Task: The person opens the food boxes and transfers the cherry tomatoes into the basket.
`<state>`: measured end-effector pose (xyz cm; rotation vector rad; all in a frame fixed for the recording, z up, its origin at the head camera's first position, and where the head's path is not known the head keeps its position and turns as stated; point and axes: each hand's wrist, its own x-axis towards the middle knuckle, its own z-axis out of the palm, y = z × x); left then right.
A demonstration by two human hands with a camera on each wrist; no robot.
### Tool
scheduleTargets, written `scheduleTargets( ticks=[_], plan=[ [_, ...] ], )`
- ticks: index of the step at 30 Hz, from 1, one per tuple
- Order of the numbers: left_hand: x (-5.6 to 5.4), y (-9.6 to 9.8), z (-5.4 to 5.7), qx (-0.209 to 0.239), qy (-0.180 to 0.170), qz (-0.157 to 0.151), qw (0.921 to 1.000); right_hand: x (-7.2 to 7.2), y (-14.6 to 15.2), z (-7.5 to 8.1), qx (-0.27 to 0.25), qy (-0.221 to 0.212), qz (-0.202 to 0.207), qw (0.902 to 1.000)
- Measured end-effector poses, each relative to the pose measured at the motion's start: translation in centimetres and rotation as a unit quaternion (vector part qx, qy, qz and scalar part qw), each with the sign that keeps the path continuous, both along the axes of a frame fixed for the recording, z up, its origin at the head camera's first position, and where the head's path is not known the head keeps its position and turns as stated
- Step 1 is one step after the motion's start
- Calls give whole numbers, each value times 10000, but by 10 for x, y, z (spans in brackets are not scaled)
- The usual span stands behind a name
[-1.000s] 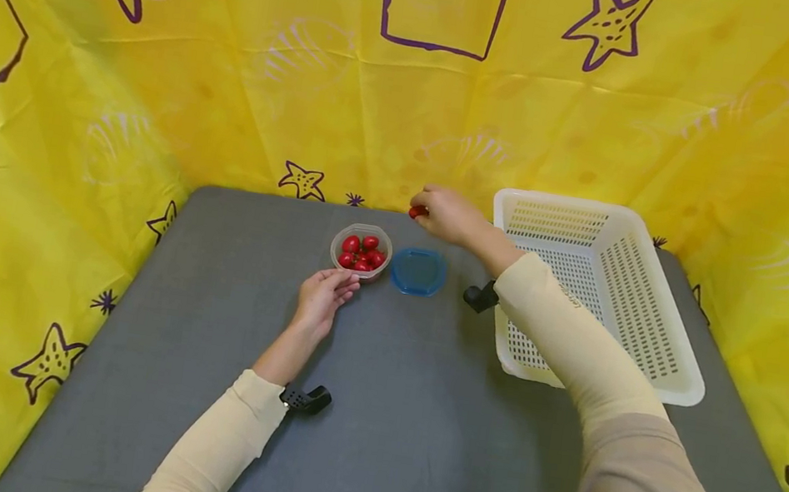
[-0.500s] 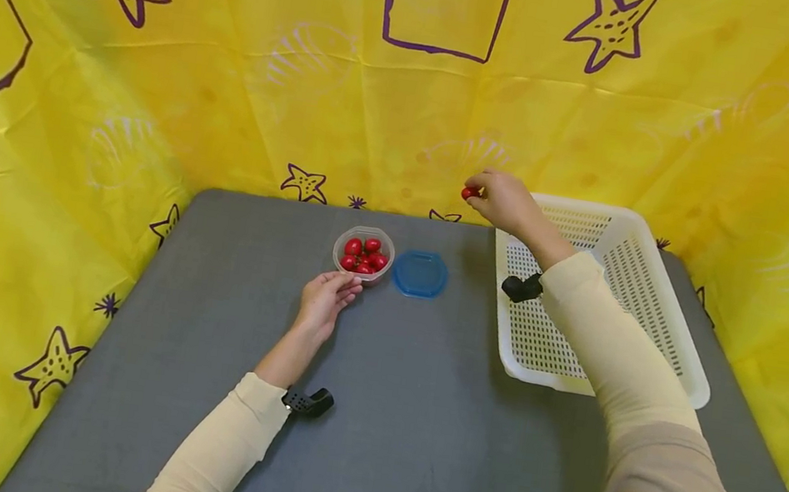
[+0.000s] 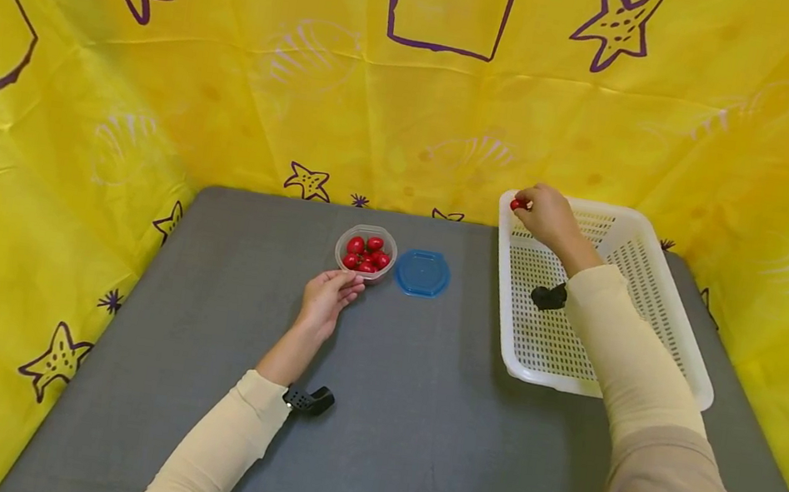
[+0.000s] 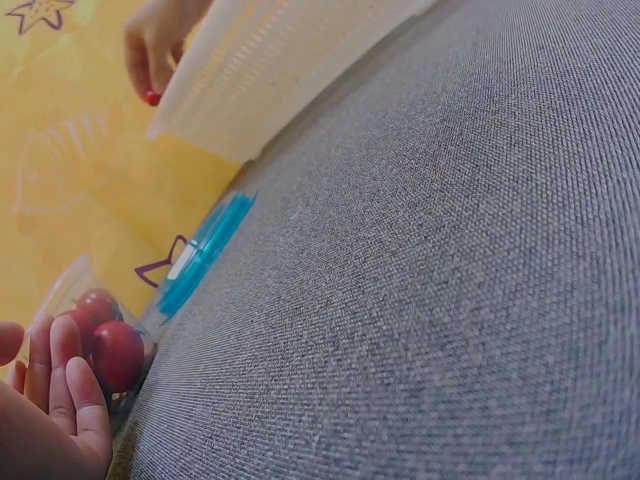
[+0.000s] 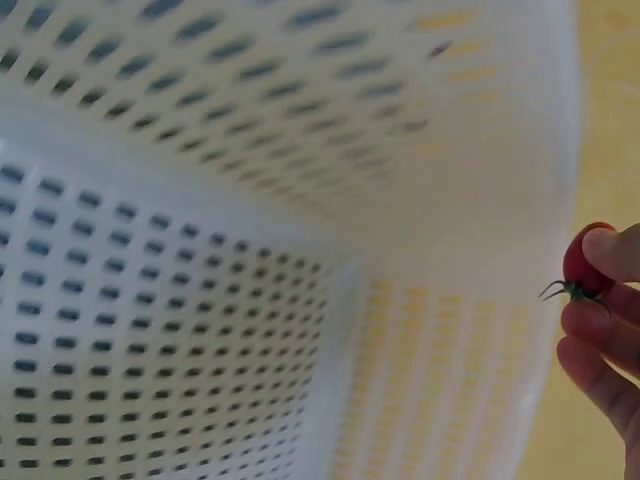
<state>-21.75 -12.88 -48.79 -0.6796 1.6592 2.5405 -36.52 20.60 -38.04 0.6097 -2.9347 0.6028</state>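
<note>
While the thumb and fingers of the right hand (image 3: pixel 550 217) were pinching one small red tomato (image 5: pixel 577 264) with its green stem, this tomato was held up near the far left corner of the white basket (image 3: pixel 550 380). At the near side of the clear container (image 3: pixel 370 228), in which several other tomatoes (image 3: pixel 355 245) were lying, the left hand (image 3: pixel 324 300) had its fingers close together and slightly bent, but I cannot tell whether they pinched the rim. Just beside this container, the blue lid (image 3: pixel 422 273) lay on the grey table (image 3: pixel 416 417).
</note>
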Motion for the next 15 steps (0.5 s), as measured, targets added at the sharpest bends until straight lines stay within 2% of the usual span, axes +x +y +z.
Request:
scheduleTargets(
  ticks=[5, 10, 15],
  plan=[
    [0, 0, 0, -29, -6, -12, 10000, -3, 12, -15, 99, -41, -108, 9999],
    [1, 0, 0, -22, 37, -26, 10000, -4, 17, -30, 451, -52, -100, 9989],
    [1, 0, 0, 3, 45, -14, 10000, -5, 15, -43, 602, -267, -126, 9978]
  ],
)
